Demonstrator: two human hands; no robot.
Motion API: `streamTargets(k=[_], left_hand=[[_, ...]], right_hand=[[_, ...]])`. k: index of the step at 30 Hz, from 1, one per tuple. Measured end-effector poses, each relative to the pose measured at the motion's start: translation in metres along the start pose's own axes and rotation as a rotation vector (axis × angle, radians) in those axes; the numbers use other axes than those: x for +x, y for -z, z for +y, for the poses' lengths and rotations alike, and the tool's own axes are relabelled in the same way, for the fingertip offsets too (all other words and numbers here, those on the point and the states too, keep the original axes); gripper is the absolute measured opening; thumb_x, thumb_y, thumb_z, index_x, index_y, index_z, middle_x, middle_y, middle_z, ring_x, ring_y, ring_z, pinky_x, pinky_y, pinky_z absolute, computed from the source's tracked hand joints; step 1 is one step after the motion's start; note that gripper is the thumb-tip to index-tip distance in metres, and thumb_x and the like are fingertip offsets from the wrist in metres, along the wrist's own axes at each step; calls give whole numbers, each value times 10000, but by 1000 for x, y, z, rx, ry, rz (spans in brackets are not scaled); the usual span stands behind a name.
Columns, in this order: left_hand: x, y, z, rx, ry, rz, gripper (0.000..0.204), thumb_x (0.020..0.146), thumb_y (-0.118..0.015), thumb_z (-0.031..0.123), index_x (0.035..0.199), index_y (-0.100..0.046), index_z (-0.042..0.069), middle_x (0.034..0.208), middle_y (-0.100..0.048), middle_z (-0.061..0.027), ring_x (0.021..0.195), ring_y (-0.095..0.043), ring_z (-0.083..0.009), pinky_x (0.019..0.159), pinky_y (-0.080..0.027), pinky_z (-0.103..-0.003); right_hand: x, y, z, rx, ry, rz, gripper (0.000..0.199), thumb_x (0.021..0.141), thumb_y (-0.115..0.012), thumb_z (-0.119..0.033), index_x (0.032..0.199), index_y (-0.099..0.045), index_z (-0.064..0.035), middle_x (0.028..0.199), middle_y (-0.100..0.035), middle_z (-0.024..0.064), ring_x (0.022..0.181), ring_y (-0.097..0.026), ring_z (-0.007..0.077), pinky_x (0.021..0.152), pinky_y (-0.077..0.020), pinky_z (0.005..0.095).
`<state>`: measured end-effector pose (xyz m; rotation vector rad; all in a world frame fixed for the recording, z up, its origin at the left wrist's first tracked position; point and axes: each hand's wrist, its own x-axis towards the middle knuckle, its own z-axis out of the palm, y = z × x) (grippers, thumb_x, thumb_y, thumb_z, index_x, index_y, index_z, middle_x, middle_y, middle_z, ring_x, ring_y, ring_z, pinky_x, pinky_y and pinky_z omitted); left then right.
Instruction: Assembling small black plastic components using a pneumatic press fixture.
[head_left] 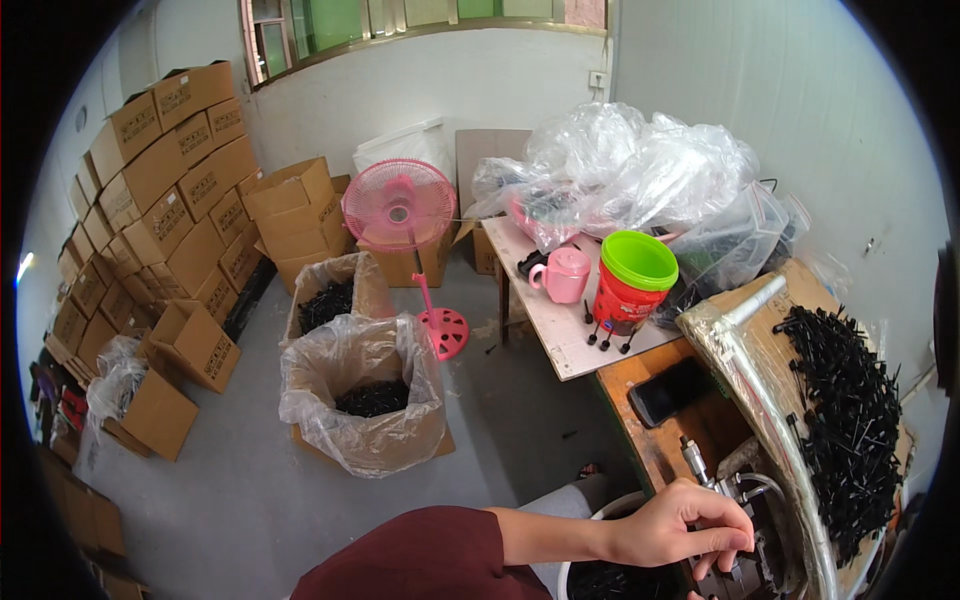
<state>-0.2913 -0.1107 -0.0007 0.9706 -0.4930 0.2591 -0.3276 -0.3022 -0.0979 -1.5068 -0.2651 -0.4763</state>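
My left hand (690, 530) reaches in from the lower edge, from a maroon sleeve, over a small metal bench fixture (745, 490). Its fingers are curled and pinched toward the thumb; whatever they hold, if anything, is hidden. A sliver of fingertip from my right hand (694, 596) shows at the bottom edge, and the rest is out of sight. Beside the fixture, a large heap of thin black plastic parts (850, 430) lies on a raised, plastic-wrapped cardboard surface (745, 370). Below my wrist, a white bucket (566, 580) holds more black parts.
A black phone (668, 391) lies on the wooden bench (625, 385). Beyond are a red-green bucket (630, 285), pink mug (567, 275) and clear plastic bags (640, 170). A pink fan (420, 275), lined carton of black parts (350, 440) and stacked cartons (165, 180) stand left.
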Motion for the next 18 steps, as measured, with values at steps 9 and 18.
streamTargets(k=[9, 18], left_hand=[[1, 8, 1, 252, -237, 32, 72, 873, -750, 55, 844, -689, 28, 769, -650, -9, 579, -586, -60, 514, -412, -212], [-4, 5, 12, 69, 108, 62, 100, 875, -765, 118, 862, -681, 66, 835, -697, -46, 687, -628, -47, 566, -495, -202]], right_hand=[[6, -6, -9, -4, -9, -49, 367, 978, -605, -69, 1305, -469, 24, 1073, -635, 183, 726, -591, 204, 670, -519, 301], [2, 3, -6, -35, -83, -64, 372, 988, -600, -99, 1321, -467, -2, 1108, -629, 176, 778, -603, 218, 731, -530, 319]])
